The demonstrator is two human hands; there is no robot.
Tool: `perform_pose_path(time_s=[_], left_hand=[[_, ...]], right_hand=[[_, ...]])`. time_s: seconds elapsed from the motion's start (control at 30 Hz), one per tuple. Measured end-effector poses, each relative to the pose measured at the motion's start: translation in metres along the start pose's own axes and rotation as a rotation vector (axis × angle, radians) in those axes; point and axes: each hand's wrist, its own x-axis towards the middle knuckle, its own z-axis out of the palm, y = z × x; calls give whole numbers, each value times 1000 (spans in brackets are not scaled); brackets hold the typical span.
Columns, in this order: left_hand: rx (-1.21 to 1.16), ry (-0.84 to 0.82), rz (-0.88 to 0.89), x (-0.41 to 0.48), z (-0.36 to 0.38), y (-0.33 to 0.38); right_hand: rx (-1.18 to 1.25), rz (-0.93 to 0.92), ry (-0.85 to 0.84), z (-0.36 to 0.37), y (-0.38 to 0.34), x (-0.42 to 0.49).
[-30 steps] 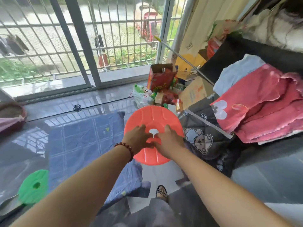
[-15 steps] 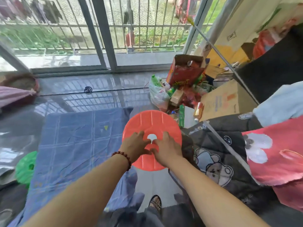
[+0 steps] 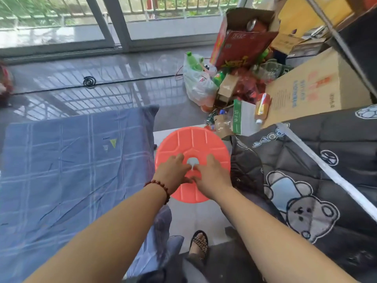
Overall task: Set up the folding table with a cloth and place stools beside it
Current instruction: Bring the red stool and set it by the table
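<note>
Crowding the stool (image 3: 193, 144): blue cloth (image 3: 71, 160), bear quilt (image 3: 306, 170).

Stool seat (image 3: 191, 144): coral orange-red, plain, with moulded lines splitting it into panels. Cloth (image 3: 71, 160) over the tabletop: slate blue, checked with thin paler lines; one small yellow-green triangle near its right edge. Bead bracelet (image 3: 161, 186): dark red. Quilt (image 3: 306, 180): charcoal, printed with grey-and-white bears. Carton (image 3: 242, 48): red, yellow lettering. Cardboard box (image 3: 310, 88): tan, red and blue print. Sandal (image 3: 201, 244): black, pale woven check. Floor (image 3: 122, 78): glossy grey.
</note>
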Motion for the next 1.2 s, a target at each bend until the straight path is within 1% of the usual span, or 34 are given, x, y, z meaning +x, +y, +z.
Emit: perform_pose_path(time_s=[0.2,0.37,0.67,0.9,1.2], left_hand=[[-8,-43,-49,18,35,-15],[-38,-76,-55,36,65,-15],[-32,-145,-134,78,119,-25],[-46,-128,-160,113,151,-39],[5,-153,-174,165,220,-49]], right_hand=[[-16,-17,-23,32,4,25],[-23,7,-52,61,19,41],[-28,42,-110,122,38,92],[-39,43,-112,153,50,135],[-3,96,-132,222,79,186]])
